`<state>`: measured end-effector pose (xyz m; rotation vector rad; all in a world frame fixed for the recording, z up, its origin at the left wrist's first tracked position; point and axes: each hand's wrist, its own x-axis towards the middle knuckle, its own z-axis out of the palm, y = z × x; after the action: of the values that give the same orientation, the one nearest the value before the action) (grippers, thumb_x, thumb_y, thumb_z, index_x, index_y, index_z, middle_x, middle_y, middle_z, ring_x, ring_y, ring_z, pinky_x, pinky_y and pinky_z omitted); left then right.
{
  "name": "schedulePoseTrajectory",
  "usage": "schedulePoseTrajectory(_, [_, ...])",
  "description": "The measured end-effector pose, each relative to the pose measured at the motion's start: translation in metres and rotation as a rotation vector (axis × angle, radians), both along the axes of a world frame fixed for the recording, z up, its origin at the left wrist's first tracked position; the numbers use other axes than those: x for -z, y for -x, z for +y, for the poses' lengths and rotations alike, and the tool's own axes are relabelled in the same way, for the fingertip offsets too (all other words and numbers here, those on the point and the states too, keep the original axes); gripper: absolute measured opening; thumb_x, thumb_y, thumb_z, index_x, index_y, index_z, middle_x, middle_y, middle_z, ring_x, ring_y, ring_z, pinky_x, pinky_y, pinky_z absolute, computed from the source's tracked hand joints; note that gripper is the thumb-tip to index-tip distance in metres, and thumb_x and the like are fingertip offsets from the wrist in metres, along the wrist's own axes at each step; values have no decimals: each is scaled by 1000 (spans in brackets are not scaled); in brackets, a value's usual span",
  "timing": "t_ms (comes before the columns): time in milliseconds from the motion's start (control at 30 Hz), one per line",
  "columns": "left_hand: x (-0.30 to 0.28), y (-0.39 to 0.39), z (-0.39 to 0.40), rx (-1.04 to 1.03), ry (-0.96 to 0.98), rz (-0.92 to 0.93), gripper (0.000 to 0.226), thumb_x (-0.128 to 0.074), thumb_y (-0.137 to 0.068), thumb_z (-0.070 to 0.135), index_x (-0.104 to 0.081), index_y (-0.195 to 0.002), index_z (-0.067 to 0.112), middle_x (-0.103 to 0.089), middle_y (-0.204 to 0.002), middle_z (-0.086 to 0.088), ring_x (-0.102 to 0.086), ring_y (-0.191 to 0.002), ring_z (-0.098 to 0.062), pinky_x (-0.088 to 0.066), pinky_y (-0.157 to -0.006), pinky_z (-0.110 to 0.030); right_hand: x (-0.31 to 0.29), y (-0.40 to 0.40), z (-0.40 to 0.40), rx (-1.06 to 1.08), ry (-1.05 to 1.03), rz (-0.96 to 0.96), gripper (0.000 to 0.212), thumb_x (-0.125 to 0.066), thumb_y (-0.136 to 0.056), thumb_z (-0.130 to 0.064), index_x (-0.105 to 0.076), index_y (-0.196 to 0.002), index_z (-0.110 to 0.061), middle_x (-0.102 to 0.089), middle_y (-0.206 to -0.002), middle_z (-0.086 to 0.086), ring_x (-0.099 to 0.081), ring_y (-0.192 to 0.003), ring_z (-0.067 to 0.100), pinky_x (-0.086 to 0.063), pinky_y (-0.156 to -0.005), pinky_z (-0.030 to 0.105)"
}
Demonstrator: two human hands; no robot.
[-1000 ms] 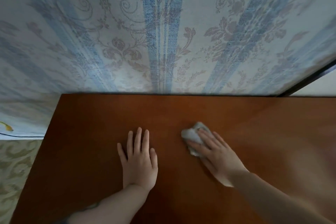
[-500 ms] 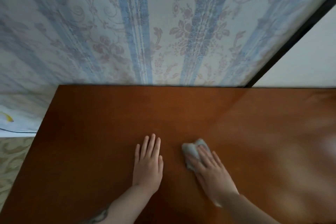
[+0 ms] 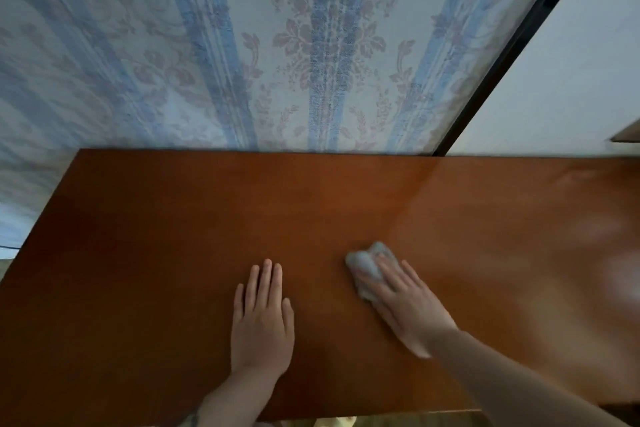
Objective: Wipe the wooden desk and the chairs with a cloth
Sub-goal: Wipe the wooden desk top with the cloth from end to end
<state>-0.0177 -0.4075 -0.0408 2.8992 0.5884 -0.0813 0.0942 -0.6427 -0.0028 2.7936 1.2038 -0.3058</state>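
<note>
A reddish-brown wooden desk (image 3: pixel 173 225) fills the lower half of the view. My left hand (image 3: pixel 262 317) lies flat on it, fingers straight and together, near the front middle. Just to its right my right hand (image 3: pixel 405 302) presses a small crumpled grey cloth (image 3: pixel 363 262) onto the desk with straight fingers; the cloth sticks out beyond the fingertips. No chair is in view.
A wall with blue-striped floral wallpaper (image 3: pixel 277 62) rises straight behind the desk's back edge. A dark frame (image 3: pixel 512 55) and a white panel (image 3: pixel 571 73) stand at the right. The desk's left edge drops to the floor (image 3: pixel 7 260). The right part of the desk shines.
The view has shifted right and up along the desk. Both hands keep their pose; the right hand with the cloth has slid a little over the wood, staying beside the left hand.
</note>
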Motion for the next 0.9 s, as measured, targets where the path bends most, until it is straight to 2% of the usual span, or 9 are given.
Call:
schedulePoseTrajectory(100, [1, 0, -2, -5, -16, 4, 58, -6, -100, 41, -22, -150, 19, -21, -158, 3, -14, -147, -16, -10, -117, -39, 3, -17, 47, 429, -151, 111, 52, -19, -103, -40, -7, -154, -37, 4, -163, -2, 13, -148, 15, 10, -120, 36])
schedulePoseTrajectory(167, [1, 0, -2, -5, -22, 4, 58, -11, -98, 39, -26, -150, 17, -25, -157, 1, -18, -146, -18, -14, -116, -41, 9, -1, 81, 511, -232, 65, 53, -33, -102, -33, -21, -154, -32, -7, -163, 3, 3, -150, 19, 3, -120, 41])
schedulePoseTrajectory(267, [-1, 0, -2, 28, -15, 5, 59, -17, -97, 37, -35, -148, 13, -33, -155, -3, -25, -144, -21, -19, -114, -42, 13, 50, 73, 167, -248, 68, 54, -43, -94, -33, -36, -148, -32, -27, -159, 3, -17, -147, 20, -9, -120, 43])
schedulePoseTrajectory(367, [-2, 0, -4, 19, -12, 12, 59, -14, -98, 38, -33, -149, 14, -30, -156, -3, -21, -146, -20, -18, -116, -43, 10, 60, 9, -155, -123, 95, 58, -37, -94, -39, -24, -151, -41, -24, -159, -4, -18, -147, 16, -9, -113, 39])
schedulePoseTrajectory(433, [-4, 0, -7, 15, -12, 14, 58, -13, -99, 37, -32, -149, 14, -29, -156, -2, -19, -146, -19, -16, -116, -42, 12, 33, -19, -203, -61, 11, 58, -34, -94, -41, -21, -151, -43, -24, -159, -4, -17, -147, 17, -8, -114, 38])
schedulePoseTrajectory(500, [-7, -1, -8, 9, -9, 0, 57, -11, -100, 38, -31, -149, 16, -28, -156, 0, -16, -147, -17, -12, -117, -41, 13, 1, -18, -100, -58, 35, 55, -31, -97, -38, -21, -151, -41, -25, -159, 1, -11, -147, 16, -4, -117, 37])
schedulePoseTrajectory(600, [-8, -3, -8, -7, 10, -14, 59, -4, -98, 41, -23, -151, 24, -19, -159, 6, -4, -148, -11, -5, -120, -39, 12, -25, 32, 267, -165, 58, 51, -28, -104, -35, -14, -153, -38, -8, -163, -2, 6, -149, 14, 7, -120, 36])
schedulePoseTrajectory(700, [-7, -1, -6, -10, 36, -35, 59, -6, -98, 41, -25, -151, 24, -21, -159, 5, -7, -148, -11, -10, -120, -41, 15, 4, 86, 513, -293, 21, 50, -34, -103, -31, -27, -152, -30, -13, -162, 4, -1, -150, 20, 2, -121, 42])
schedulePoseTrajectory(900, [-6, 0, -3, 14, 54, -52, 57, -15, -97, 38, -34, -149, 22, -29, -157, 1, -17, -147, -18, -17, -119, -45, 16, 95, 18, -89, -152, 50, 53, -36, -96, -42, -33, -148, -36, -28, -158, 1, -19, -147, 19, -12, -116, 42])
